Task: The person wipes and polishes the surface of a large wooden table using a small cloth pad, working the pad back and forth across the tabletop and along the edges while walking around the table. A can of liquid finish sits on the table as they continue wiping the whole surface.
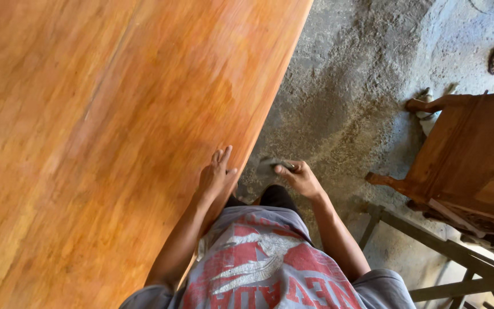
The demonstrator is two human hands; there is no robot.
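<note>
Head view: the left hand (pixel 217 173) lies flat, fingers together and holding nothing, on the edge of a large orange-brown wooden slab (pixel 110 131). The right hand (pixel 299 177), just beside that edge, is closed on a small grey piece, probably sandpaper (pixel 268 165). Sawdust covers the concrete floor (pixel 350 97). A carved wooden chair (pixel 470 160) stands well apart at right.

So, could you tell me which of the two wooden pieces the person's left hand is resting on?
The left hand lies flat on the large orange-brown wooden slab, at its edge, not the darker carved furniture piece standing on the floor.
</note>
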